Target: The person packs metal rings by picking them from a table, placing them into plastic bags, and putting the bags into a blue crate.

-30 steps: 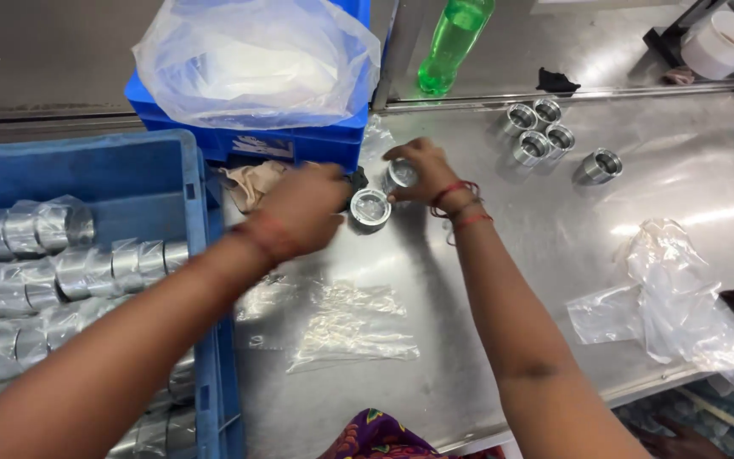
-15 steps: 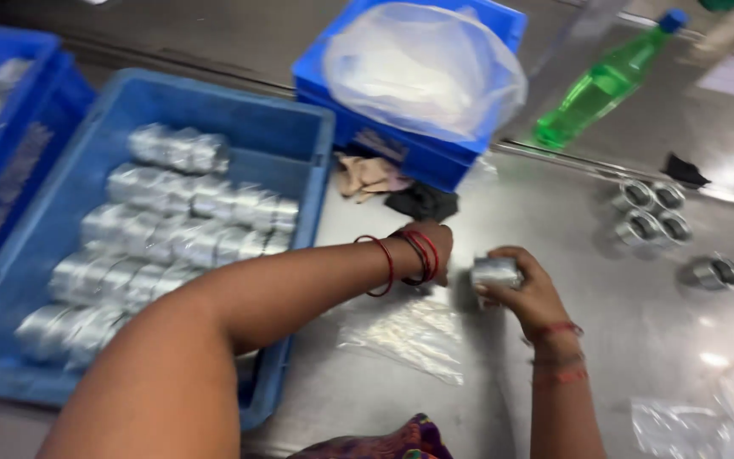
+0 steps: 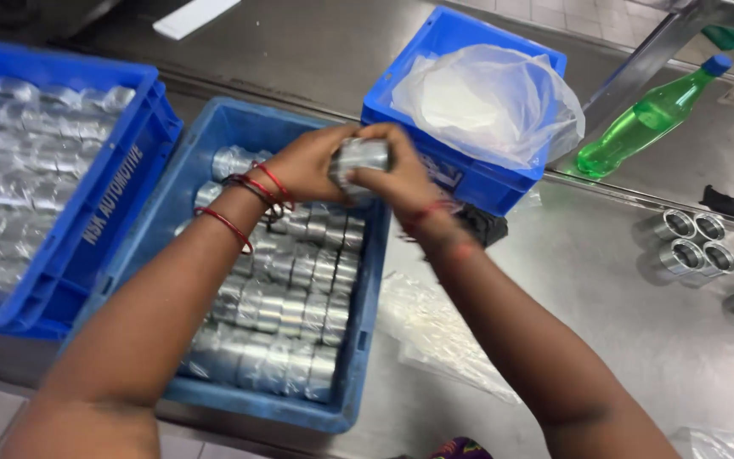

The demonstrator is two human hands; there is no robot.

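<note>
Shiny metal cylinder wrapped in clear plastic sits clasped btwn both hands, left hand and right hand each curled tight around it, held above the far end of the middle blue plastic crate. Looks like the wrapped-part-into-crate step; next move prob. calls for lowering it into a gap among the packed rows of wrapped cylinders w/o knocking neighbours. Smooth bare steel rings stand well apart on the brushed steel table, w/ crinkly plastic sheet just beside the crate.
</note>
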